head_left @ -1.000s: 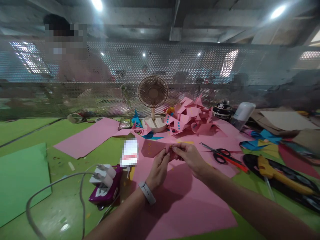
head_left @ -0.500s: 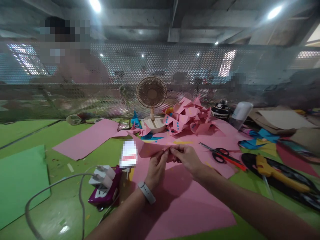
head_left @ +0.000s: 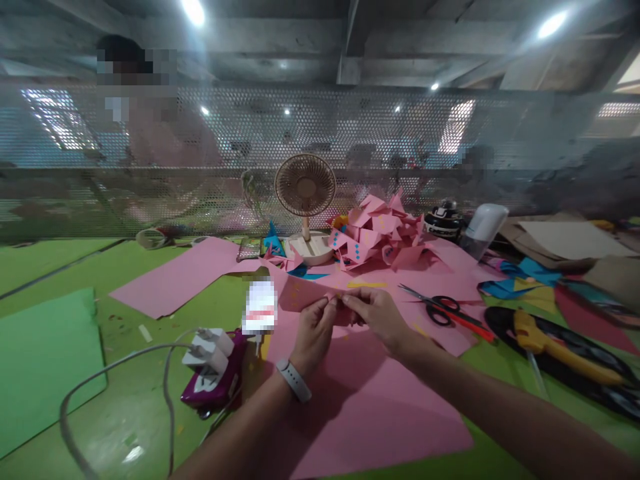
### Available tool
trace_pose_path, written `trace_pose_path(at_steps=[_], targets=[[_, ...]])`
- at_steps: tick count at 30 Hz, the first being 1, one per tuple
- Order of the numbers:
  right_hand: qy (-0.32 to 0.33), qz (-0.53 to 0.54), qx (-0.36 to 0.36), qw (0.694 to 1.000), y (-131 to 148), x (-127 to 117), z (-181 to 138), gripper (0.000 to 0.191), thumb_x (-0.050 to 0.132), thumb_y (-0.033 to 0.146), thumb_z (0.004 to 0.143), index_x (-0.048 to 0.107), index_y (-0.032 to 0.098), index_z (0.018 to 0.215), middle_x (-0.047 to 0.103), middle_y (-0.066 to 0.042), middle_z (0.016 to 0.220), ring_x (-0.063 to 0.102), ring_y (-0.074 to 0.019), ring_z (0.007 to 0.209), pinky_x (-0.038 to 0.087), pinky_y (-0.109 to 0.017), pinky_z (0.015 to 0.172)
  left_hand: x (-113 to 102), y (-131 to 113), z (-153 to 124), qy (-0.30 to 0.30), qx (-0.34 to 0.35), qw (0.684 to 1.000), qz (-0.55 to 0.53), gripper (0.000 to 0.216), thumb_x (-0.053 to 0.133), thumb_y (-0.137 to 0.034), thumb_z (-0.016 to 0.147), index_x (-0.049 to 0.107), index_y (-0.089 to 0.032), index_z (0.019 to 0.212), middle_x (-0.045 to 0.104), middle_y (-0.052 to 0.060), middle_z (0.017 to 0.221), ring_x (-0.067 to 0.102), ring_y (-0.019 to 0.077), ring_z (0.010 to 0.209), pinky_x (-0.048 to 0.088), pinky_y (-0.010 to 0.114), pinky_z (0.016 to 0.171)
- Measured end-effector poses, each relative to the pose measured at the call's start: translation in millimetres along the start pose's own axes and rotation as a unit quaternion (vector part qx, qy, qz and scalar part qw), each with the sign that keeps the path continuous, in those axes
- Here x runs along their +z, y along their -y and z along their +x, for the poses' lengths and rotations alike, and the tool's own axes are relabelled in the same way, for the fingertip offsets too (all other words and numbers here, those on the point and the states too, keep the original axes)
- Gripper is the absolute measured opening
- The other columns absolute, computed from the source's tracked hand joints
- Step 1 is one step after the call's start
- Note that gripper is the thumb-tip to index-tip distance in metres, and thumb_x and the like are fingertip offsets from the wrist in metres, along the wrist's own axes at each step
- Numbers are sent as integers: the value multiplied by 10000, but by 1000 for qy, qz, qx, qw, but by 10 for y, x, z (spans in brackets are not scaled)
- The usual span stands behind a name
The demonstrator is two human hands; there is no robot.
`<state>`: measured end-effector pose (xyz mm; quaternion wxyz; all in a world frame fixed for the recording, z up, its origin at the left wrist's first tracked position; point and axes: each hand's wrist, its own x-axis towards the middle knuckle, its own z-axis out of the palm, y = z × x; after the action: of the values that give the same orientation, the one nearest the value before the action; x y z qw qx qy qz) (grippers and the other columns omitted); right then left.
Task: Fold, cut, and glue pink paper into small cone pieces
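A folded piece of pink paper (head_left: 297, 293) with small yellow marks is held up over the table's middle. My left hand (head_left: 316, 328), with a pale watch band on its wrist, pinches its lower edge. Right beside it, my right hand (head_left: 371, 312) pinches the same paper, fingertips nearly meeting the left thumb. What lies exactly between the fingertips is too small to make out. Under both hands spreads a large pink sheet (head_left: 400, 407). Scissors (head_left: 445, 310) with black handles lie right of my right hand, across a red-orange tool (head_left: 475, 328).
A small fan (head_left: 305, 187) stands behind the hands, beside a heap of folded pink paper (head_left: 383, 230). At left are a lit phone (head_left: 260, 307), a purple power strip (head_left: 215, 387) with plugs and cables, and a green sheet (head_left: 47, 367). A yellow glue gun (head_left: 565, 350) lies at right.
The pink paper's raised left flap has tipped slightly lower. Both hands keep their pinch in nearly the same place. The whole view has shifted a little.
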<state>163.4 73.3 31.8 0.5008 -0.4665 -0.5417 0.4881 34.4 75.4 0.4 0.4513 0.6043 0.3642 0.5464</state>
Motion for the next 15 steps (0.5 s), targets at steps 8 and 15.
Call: trace_pose_path(at_steps=[8,15], targets=[[1,58,49,997,-46,-8,2,270,655,404,655,606,139,678,485,55,442,416,-61,410,295,-209,441,16,22,-5,7,-13,999,-35,274,502,-370,848,569,-136,722,572,18,705,526,140,683,450,246,663],[-8,135,82,987,-59,27,-13,273,698,382,606,611,134,679,482,59,437,401,-47,412,257,-196,444,17,66,-13,9,-22,999,-39,284,491,-377,855,613,-121,847,629,68,831,561,182,800,458,289,757]])
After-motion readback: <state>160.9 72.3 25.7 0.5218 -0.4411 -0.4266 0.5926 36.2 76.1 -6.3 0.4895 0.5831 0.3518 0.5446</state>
